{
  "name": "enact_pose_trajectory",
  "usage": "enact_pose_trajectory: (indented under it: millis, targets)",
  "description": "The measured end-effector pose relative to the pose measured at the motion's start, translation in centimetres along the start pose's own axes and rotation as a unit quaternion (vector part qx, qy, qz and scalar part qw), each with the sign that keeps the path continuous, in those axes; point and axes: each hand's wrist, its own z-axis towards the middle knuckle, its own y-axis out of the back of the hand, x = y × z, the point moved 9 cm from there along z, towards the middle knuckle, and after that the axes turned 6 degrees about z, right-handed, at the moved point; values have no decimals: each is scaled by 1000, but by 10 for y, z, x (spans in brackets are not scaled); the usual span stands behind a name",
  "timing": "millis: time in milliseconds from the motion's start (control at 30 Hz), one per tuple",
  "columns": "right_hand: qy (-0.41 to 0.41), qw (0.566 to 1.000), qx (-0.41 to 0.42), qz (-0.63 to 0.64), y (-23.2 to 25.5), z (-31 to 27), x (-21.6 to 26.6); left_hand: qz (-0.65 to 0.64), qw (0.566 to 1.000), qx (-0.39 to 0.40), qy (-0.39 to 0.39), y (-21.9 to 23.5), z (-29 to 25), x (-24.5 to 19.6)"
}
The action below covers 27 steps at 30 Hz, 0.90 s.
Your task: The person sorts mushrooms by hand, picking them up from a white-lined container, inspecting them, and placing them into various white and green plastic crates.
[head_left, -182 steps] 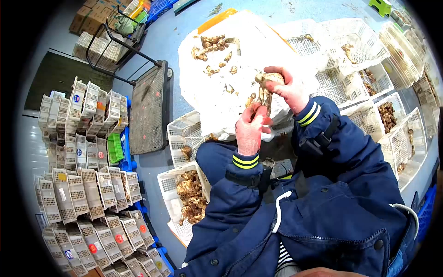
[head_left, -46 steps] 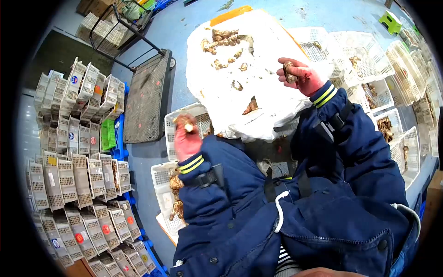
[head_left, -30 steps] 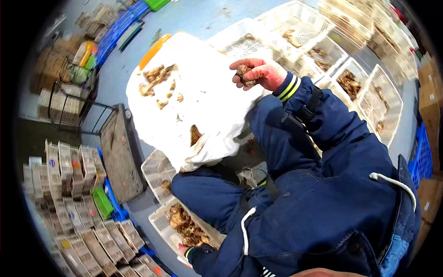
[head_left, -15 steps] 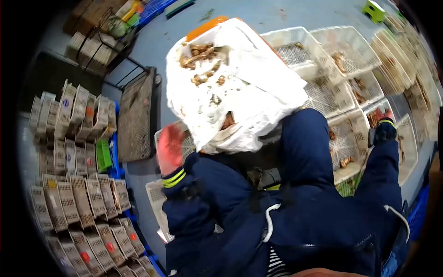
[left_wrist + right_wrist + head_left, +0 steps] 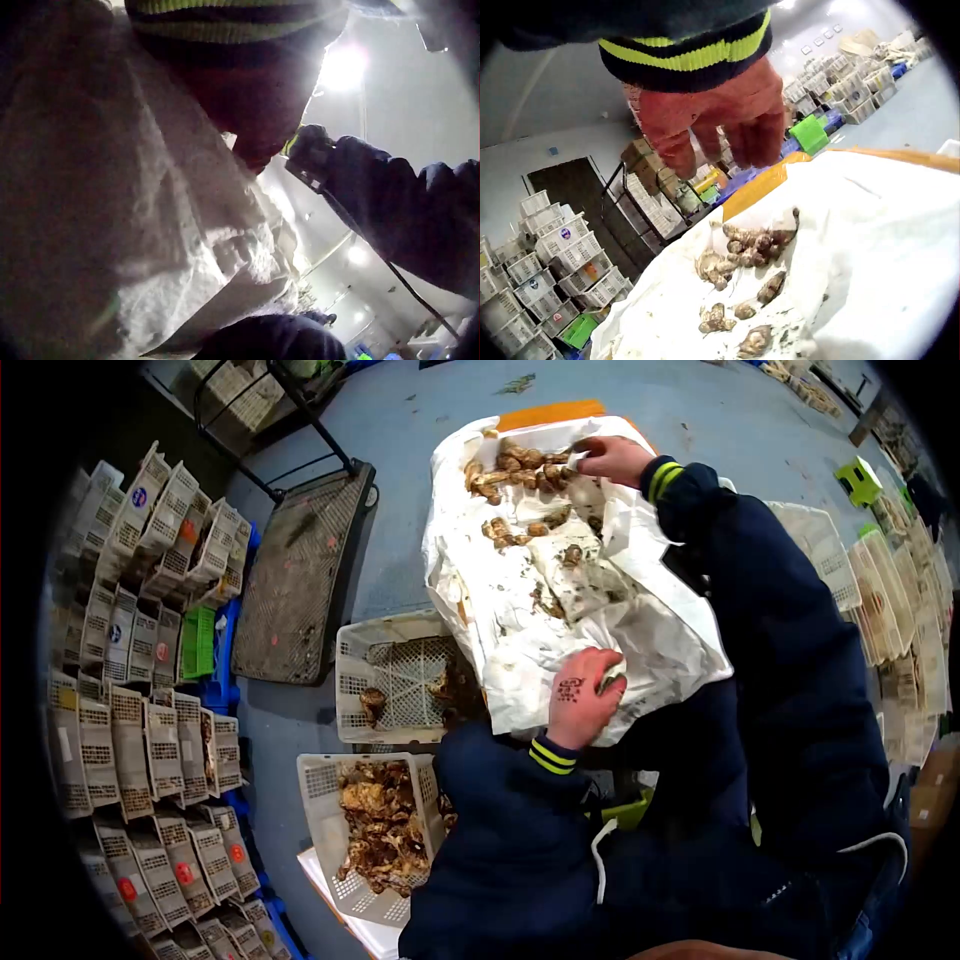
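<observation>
My right hand [image 5: 618,458] is above the far part of the white sheet [image 5: 640,645], beside the heap of mushrooms [image 5: 520,457], so I judge the step in hand is reaching for one of them. Its fingers are bent a little and partly open; I see no mushroom in them, and I cannot tell if the tips touch the heap. My left hand [image 5: 585,700] rests at the near side of the sheet, fingers curved, with something pale beside the thumb; I cannot tell whether it is pinched, or whether it is the sheet. A few loose mushrooms [image 5: 505,535] lie nearer to me than the heap. The next move calls, I think, for closing the right fingers softly around one mushroom, because its stem could break. On my left are a basket [image 5: 390,628] with few mushrooms and a fuller basket [image 5: 318,790] closer to me. The stacked baskets [image 5: 125,730] carry a blue round label [image 5: 139,497] and red labels [image 5: 183,873], too small for reading. Dark marks like writing are on the back of my left hand, also not readable.
</observation>
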Motion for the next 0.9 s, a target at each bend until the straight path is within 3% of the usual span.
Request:
enact_pose_trajectory:
  millis: [33,67,100,167,200,233,267,333,367,400,433,467,500,533,567,600,633,700,800,867,900]
  targets:
    - [-16,1000,21,2,-19,9,25,-50,999,-14,2,2,0,2]
    - [0,997,-12,-78,-36,41,23,-98,995,-28,4,7,-1,7]
    - [-2,992,-31,-120,-46,60,22,-192,974,40,111,0,-3,19]
    - [21,957,-89,-274,-63,108,10,-312,915,67,248,-7,-13,40]
    - [-23,952,-126,-279,-65,129,-7,-344,888,72,297,-6,-20,45]
    - [12,950,-132,-283,-75,141,-6,-360,867,76,336,-4,-22,46]
    - [43,948,-140,-284,-86,149,-2,-345,879,72,322,7,-16,39]
    - [16,915,-177,-362,-104,163,-7,-333,897,57,285,18,-9,30]
    - [20,908,-182,-377,-109,169,-4,-191,968,-44,157,41,-1,20]
    - [23,899,-192,-393,-108,173,-1,-190,967,-43,163,46,0,20]
    - [13,889,-191,-416,-103,172,-1,-263,929,4,261,41,-4,30]
    - [12,888,-190,-419,-100,164,-2,-334,874,52,350,33,-12,34]
    - [34,914,-242,-324,-82,151,0,-428,812,66,392,21,-20,40]
    - [61,926,-297,-226,-57,134,6,-462,818,17,343,25,-15,43]
    - [50,948,-295,-108,-38,110,14,-467,822,-33,324,31,-12,51]
    - [-2,968,-200,152,-33,85,9,-471,824,-85,304,39,-7,58]
    - [16,916,-141,375,-31,53,20,-456,835,-110,288,48,-3,60]
    - [-2,859,-71,507,-26,-14,37,-468,829,-153,267,59,10,57]
    - [31,866,-51,496,-19,-128,95,-527,808,-140,222,67,38,19]
    - [117,929,-83,341,-21,-187,112,-658,731,-86,159,57,43,-11]
    - [191,947,-78,247,-21,-216,130,-662,728,-71,162,53,38,-21]
